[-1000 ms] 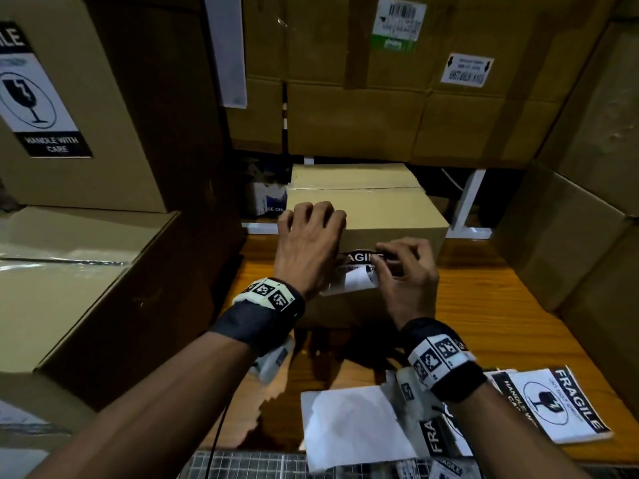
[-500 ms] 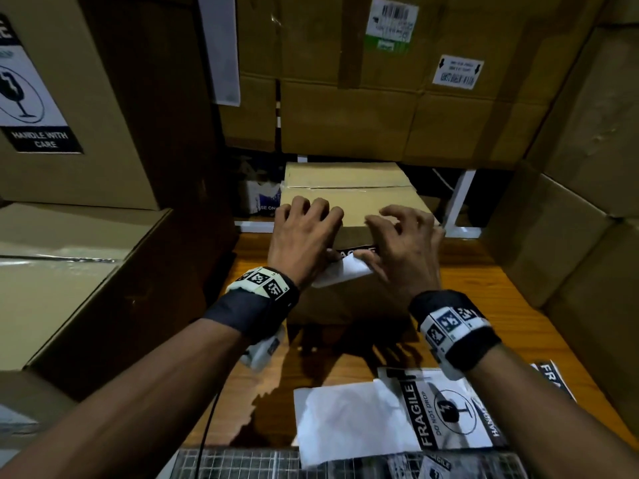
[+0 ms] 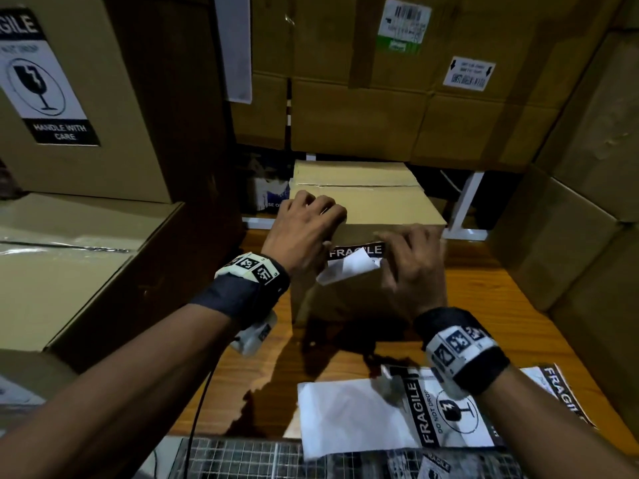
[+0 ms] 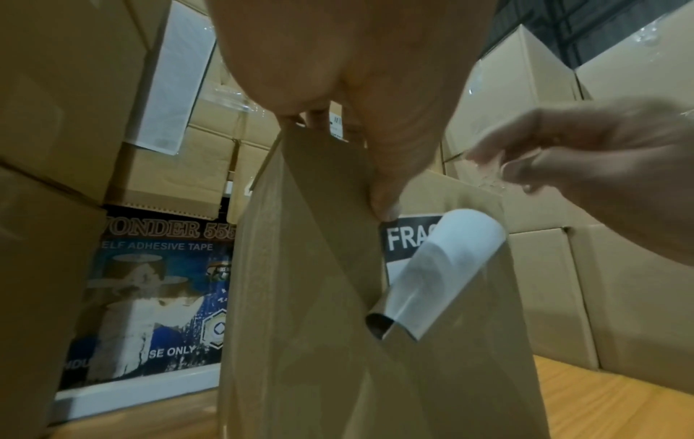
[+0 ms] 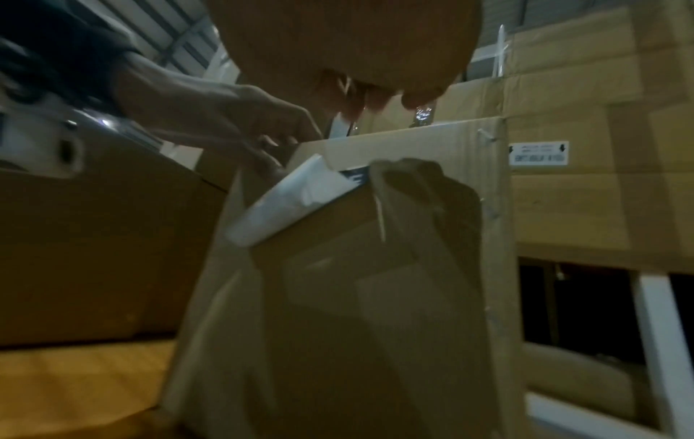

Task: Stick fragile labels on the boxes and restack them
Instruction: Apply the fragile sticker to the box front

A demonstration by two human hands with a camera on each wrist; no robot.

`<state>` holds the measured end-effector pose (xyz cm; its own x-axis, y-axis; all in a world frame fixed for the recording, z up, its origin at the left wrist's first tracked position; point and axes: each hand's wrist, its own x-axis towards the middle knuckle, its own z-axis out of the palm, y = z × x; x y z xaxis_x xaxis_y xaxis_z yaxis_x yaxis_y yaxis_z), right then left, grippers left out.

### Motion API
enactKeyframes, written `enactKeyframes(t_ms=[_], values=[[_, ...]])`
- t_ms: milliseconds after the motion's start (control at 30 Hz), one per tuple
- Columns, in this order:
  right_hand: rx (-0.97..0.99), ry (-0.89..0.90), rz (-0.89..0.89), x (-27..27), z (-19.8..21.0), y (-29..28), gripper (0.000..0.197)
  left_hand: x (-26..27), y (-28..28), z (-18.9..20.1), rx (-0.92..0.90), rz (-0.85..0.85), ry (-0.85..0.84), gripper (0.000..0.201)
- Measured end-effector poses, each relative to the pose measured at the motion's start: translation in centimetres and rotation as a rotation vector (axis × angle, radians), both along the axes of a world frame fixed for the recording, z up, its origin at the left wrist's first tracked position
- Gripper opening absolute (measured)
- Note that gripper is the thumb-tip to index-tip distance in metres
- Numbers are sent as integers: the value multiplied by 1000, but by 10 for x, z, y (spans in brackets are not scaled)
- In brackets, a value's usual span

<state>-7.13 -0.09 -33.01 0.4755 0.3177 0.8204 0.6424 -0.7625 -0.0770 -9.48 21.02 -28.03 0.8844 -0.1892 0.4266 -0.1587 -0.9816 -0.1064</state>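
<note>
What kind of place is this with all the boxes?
Probably a warehouse or packing room. Big cardboard cartons are stacked all around a wooden table, one carton has a barcode shipping label, and spare FRAGILE stickers lie on the table, ready to go on boxes.

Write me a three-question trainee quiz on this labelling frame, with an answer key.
1. True or false: the fragile label is stuck flat along its whole length on the box.
2. Which hand rests on the box's top edge?
3. The spare labels lie: A) on the box, B) on the wooden table, C) on the floor.

Key: 1 false, its lower part curls away; 2 the left hand; 3 B.
</note>
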Motion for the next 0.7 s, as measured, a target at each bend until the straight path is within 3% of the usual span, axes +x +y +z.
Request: enactKeyframes(t_ms=[133, 333, 433, 600, 700], values=[[44, 223, 71, -16, -24, 12, 37, 0, -7, 1, 23, 32, -11, 54], [137, 355, 201, -13, -56, -13, 63, 0, -10, -2, 40, 55, -4, 59], [133, 433, 181, -10, -61, -22, 70, 1, -9, -4, 49, 57, -4, 61], [290, 763, 191, -9, -55, -18, 42, 1, -10, -5, 50, 60, -10, 61], [306, 844, 141, -11, -45, -10, 35, 1, -11, -4, 63, 68, -6, 61]])
